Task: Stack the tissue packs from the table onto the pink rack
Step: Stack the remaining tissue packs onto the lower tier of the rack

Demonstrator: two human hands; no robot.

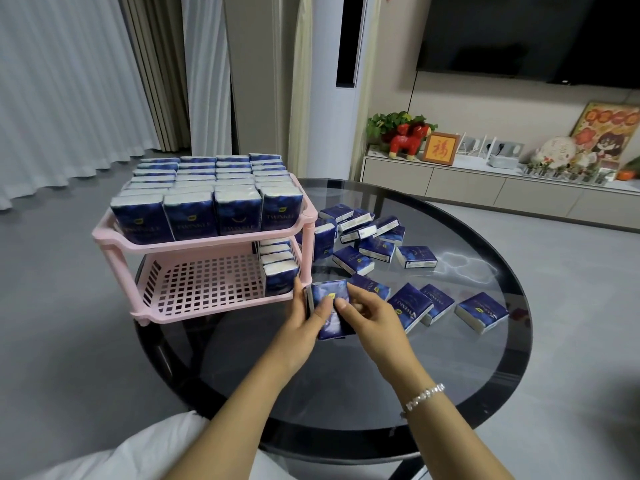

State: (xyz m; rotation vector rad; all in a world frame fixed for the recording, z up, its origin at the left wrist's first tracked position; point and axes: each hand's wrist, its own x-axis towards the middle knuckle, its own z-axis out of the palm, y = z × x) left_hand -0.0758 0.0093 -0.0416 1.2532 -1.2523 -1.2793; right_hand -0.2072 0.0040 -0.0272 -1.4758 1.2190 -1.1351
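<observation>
Left fingers (pixel 323 308) and right fingers (pixel 341 304) clamped together on one blue pack (pixel 329 311), thumbs pressed to its near face, remaining fingers wrapped behind and at the sides. Left hand (pixel 304 317) at the pack's left edge; right hand (pixel 372 315) at its right edge, beaded bracelet (pixel 423 398) on that wrist. Held pack raised just above the table (pixel 467 358), upright and slightly tilted, just beside the front right corner of the rack (pixel 204 244). Rack: pink, two tiers, slotted floors, standing on the table's left part. Upper tier: filled with packs (pixel 207 188) standing on edge in four rows, front to back. Lower tier: one row of packs (pixel 277 265) along the right side only, remaining floor bare. Loose packs on the table: a heap (pixel 363 230) near the rack's right side, some leaning on one another; three more (pixel 446 306) lying apart, just right of the hands. Table: round, dark glass, reflective. White cloth (pixel 138 452) at lower left, under the left forearm. Background: grey floor, pale curtains (pixel 69 81) at left, wall-mounted screen (pixel 526 36), low cabinet (pixel 485 183) carrying a red toy animal (pixel 410 138), a plant, framed pieces and small items.
</observation>
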